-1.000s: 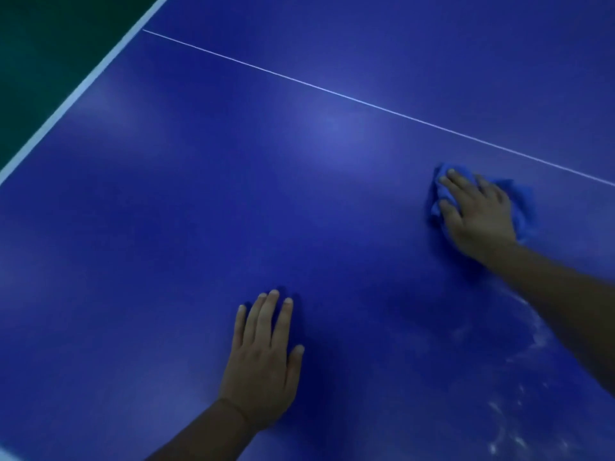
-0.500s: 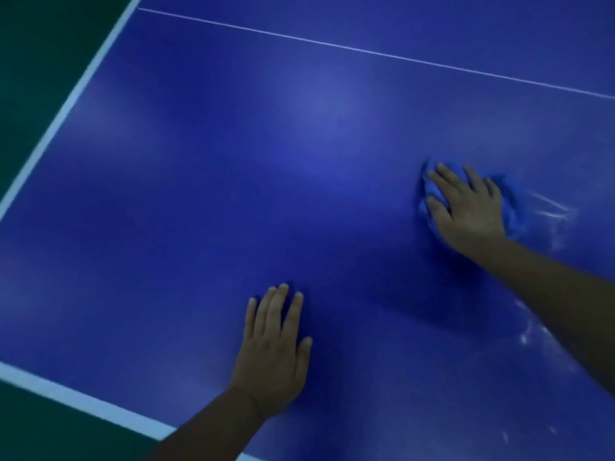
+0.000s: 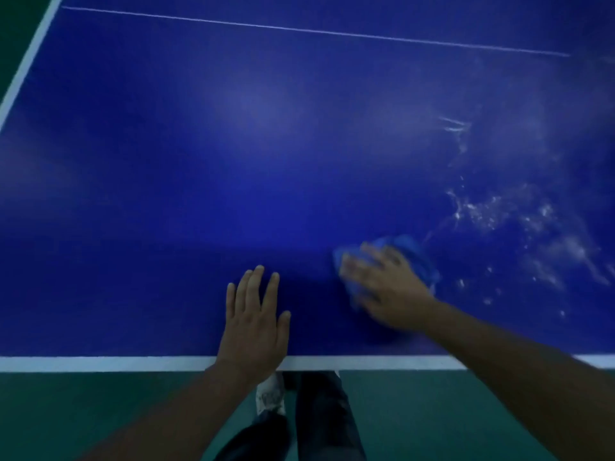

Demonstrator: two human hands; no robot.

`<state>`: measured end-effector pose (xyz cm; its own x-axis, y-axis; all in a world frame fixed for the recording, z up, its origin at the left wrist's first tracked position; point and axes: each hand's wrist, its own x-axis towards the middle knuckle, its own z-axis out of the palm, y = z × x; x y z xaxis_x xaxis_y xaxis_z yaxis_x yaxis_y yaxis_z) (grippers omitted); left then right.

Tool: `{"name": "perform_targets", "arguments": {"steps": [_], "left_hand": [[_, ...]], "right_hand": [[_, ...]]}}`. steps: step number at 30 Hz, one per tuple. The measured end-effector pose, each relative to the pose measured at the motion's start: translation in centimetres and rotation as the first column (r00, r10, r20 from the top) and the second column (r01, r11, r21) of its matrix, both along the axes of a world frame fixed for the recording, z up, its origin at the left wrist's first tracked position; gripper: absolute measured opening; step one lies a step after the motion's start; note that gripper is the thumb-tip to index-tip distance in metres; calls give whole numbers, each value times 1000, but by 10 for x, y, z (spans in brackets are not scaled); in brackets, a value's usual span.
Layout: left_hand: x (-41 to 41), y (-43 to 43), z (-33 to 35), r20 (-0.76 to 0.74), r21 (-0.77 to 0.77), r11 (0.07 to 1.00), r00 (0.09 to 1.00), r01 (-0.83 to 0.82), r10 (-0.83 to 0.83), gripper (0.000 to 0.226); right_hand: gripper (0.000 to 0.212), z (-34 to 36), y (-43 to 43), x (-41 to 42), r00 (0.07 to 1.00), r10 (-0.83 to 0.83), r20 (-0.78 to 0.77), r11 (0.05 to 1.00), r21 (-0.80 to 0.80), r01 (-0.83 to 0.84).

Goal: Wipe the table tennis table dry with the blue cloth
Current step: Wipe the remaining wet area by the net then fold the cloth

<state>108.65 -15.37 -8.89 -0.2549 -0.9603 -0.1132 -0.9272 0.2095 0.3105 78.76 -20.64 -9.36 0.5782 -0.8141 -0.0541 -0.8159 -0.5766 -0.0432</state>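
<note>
The blue table tennis table [image 3: 199, 178] fills most of the view. My right hand [image 3: 386, 287] presses the bunched blue cloth [image 3: 412, 251] flat onto the table near its front edge; the hand is blurred by motion, fingers spread over the cloth. My left hand [image 3: 254, 324] rests flat on the table just left of it, fingers straight, the wrist over the white edge line. Wet streaks and droplets [image 3: 499, 211] glisten on the table's right part.
A white border [image 3: 100, 363] marks the near edge, another white border [image 3: 23, 71] the left edge. A thin white centre line [image 3: 299, 29] crosses the far part. Green floor [image 3: 100, 414] lies below, with my legs and a shoe [image 3: 271, 397] at the edge.
My right hand has dragged the cloth back toward the near edge and to the left. The view has tilted down, so the front edge, floor and legs now show. My left hand stays planted.
</note>
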Motion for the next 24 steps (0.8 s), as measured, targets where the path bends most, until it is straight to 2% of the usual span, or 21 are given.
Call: {"name": "perform_targets", "arguments": {"steps": [1, 2, 3, 4, 5, 7, 8, 10, 11, 12, 14, 15, 16, 17, 18, 19, 20, 21, 23, 24], "left_hand": [[0, 5, 0, -5, 1, 1000, 1000, 7, -7, 63], [1, 11, 0, -14, 5, 1000, 1000, 8, -8, 62], [0, 17, 0, -22, 8, 1000, 1000, 12, -12, 62], [0, 21, -1, -27, 8, 1000, 999, 19, -18, 62], [-3, 24, -1, -31, 8, 999, 999, 39, -38, 62], [-6, 27, -2, -27, 20, 998, 998, 65, -65, 63], [-9, 28, -2, -31, 26, 997, 997, 76, -75, 63], [-17, 29, -1, -43, 26, 993, 992, 116, -115, 63], [-20, 30, -1, -43, 22, 989, 988, 148, -147, 63], [-23, 30, 0, -39, 17, 983, 983, 182, -181, 63], [-31, 30, 1, -33, 19, 973, 972, 232, -231, 63], [-35, 30, 2, -28, 32, 969, 969, 247, -246, 63], [-39, 30, 2, -20, 40, 966, 967, 254, -253, 64], [-42, 30, 2, -16, 41, 965, 966, 258, -258, 64], [-47, 29, 2, -16, 44, 962, 963, 269, -268, 64], [-51, 28, 2, -15, 53, 958, 959, 282, -282, 64], [-56, 27, 2, -10, 60, 953, 954, 298, -298, 65], [-59, 26, 2, 4, 64, 948, 950, 312, -312, 65], [-66, 24, 2, 32, 62, 942, 943, 330, -332, 64], [-70, 23, 2, 35, 59, 941, 941, 334, -336, 63]], "right_hand": [[56, 2, -17, 1, 963, -265, 42, 964, -4, 266], [57, 6, -30, 9, 860, -503, 84, 864, 12, 504], [60, 6, -30, 25, 759, -641, 110, 766, 25, 643], [60, 4, -21, 49, 706, -696, 129, 714, 20, 700], [59, 2, -2, 74, 720, -683, 123, 727, 16, 687], [55, -1, 53, 109, 846, -525, 96, 850, 19, 526], [54, -1, 80, 108, 879, -466, 103, 885, 40, 465], [51, -1, 109, 67, 862, -493, 113, 870, 50, 491], [50, 1, 113, 35, 799, -594, 91, 804, 37, 593], [50, 2, 116, -1, 678, -731, 75, 682, 34, 731], [51, 12, 121, -77, 288, -956, 54, 289, 7, 957], [51, 21, 128, -107, 107, -994, 35, 108, 29, 994], [51, 31, 134, -126, -18, -999, 41, -16, 50, 999], [51, 39, 136, -131, -95, -994, 57, -91, 68, 994], [49, 41, 136, -128, -116, -988, 100, -110, 60, 992], [46, 41, 131, -113, -86, -985, 153, -79, 54, 995], [45, 38, 126, -91, 4, -984, 178, 15, 62, 998], [45, 32, 120, -61, 163, -973, 166, 175, 63, 983], [50, 17, 115, 10, 555, -826, 99, 561, 50, 826], [51, 12, 116, 38, 685, -727, 52, 687, 56, 724]]}}
